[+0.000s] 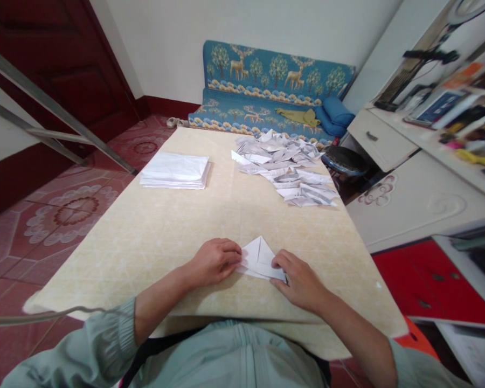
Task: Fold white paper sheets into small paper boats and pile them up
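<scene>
A folded sheet of white paper (260, 257) with a pointed top lies near the table's front edge, between my two hands. My left hand (219, 261) is closed on its left corner, the fingers curled over the paper. On the opposite side my right hand (293, 274) pinches the right corner between thumb and fingers. Toward the back right of the table is a loose heap of folded papers (283, 161), many of them pointed. At the back left sits a neat stack of white paper sheets (174, 170).
A pale yellow cloth covers the table (145, 237). Beyond it stands a blue patterned sofa (262, 102). A black round stool (345, 160) and a white cabinet (420, 199) are on the right. Metal legs (60, 113) slant down at the left, above the tiled floor.
</scene>
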`<state>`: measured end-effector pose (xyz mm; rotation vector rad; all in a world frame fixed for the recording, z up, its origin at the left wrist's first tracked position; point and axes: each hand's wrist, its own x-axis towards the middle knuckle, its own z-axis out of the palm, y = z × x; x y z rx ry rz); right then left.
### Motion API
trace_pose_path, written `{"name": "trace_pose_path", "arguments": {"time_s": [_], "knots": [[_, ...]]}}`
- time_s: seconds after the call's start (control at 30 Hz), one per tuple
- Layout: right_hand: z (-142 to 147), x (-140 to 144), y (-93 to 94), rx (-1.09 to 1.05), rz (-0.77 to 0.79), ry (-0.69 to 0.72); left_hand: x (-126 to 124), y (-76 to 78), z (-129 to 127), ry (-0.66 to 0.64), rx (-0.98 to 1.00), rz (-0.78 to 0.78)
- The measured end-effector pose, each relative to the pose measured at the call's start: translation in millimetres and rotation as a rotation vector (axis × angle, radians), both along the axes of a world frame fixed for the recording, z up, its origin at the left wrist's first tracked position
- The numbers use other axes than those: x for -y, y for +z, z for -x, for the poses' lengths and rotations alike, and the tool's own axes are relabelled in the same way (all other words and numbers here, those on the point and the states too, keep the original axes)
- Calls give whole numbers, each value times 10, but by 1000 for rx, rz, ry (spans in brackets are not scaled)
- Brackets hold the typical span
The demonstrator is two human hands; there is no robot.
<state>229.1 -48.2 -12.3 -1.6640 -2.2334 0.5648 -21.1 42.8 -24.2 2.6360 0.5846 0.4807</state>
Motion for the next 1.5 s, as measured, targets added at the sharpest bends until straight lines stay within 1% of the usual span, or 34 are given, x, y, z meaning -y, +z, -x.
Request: {"name": "trace_pose_path", "arguments": {"time_s": [0.13,0.3,0.4,0.5,0.73,0.83,1.03,1.23,1.37,1.5], "knots": [[-10,7,-52,-15,-23,-17,-10,-77,-38,52,22,-12],[12,3,-208,-82,-100,-101,-26,-161,-123,159,9,12],[42,-3,-294,-116,-159,-173,-33,-173,-166,213,0,26],[77,-9,-326,-97,-179,-246,-39,-153,-193,253,-28,42],[138,-52,-253,60,-100,-358,-66,-78,-228,363,-73,147],[147,-75,-221,103,-63,-405,-60,-66,-246,406,-89,160],[136,-102,-203,116,-31,-430,-38,-49,-296,508,-135,161],[179,-82,-187,118,-63,-491,-34,-68,-317,575,-150,169],[190,-90,-184,132,-34,-543,-47,-105,-280,583,-145,194],[171,-149,-160,176,35,-553,-92,-109,-259,527,-171,194]]}}
